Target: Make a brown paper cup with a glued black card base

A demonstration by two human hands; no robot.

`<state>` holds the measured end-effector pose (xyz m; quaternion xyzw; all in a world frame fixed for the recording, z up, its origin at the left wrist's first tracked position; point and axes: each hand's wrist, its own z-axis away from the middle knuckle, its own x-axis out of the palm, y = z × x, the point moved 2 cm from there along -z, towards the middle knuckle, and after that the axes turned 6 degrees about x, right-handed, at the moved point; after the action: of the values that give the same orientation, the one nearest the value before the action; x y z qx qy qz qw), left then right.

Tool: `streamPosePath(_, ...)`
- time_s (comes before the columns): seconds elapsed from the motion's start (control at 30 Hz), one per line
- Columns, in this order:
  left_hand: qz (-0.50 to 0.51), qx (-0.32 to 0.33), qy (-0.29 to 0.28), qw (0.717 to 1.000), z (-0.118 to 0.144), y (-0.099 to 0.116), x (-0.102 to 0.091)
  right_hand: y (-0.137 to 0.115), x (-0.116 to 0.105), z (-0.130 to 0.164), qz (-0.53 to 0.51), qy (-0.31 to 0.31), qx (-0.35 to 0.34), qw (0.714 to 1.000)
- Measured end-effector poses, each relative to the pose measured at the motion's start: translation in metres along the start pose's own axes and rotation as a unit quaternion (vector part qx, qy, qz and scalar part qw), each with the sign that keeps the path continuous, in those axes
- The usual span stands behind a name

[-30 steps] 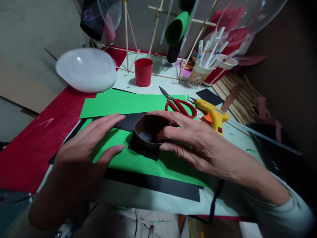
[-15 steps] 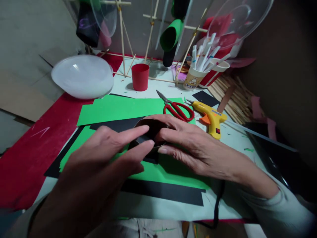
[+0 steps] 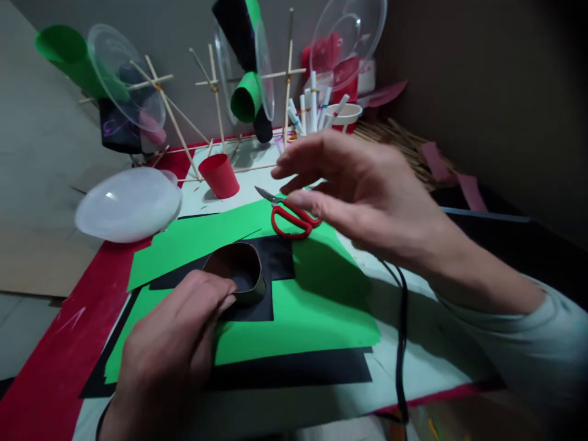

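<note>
There, the dark paper ring was already curled closed and set on a black paper square, corners not yet trimmed! Its rim was pinched by the left hand; the right hand, fingers parted around nothing, was held near the red-handled scissors.

A plain grey wall stands behind the desk across the upper middle of the frame, and a darker brownish wall fills the upper right. Pale grey floor shows at the upper left, with a flat tan panel below it. The desk has a pale top and a broad red strip at lower left. The light is dim, fading almost to black at the right edge.
</note>
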<state>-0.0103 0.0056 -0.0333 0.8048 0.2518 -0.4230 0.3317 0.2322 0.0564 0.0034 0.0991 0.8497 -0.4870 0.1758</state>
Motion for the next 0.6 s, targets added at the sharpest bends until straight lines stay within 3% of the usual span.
streamPosePath(0.1, -0.032, 0.046, -0.005, 0.998, 0.001, 0.000, 0.000, -0.004, -0.010, -0.001, 0.050, 0.133, 0.019, 0.990)
streamPosePath(0.2, -0.045, 0.055, -0.009, 0.997, 0.004, 0.000, -0.001, -0.005, -0.009, 0.001, 0.060, 0.163, 0.028, 0.984)
streamPosePath(0.4, -0.024, -0.023, 0.014, 0.999, 0.007, 0.008, -0.001, 0.004, 0.011, 0.004, 0.087, 0.041, 0.004, 0.995)
streamPosePath(0.6, -0.021, -0.003, 0.013, 1.000, 0.006, 0.005, 0.001, 0.013, 0.032, 0.011, 0.192, -0.153, 0.012, 0.969)
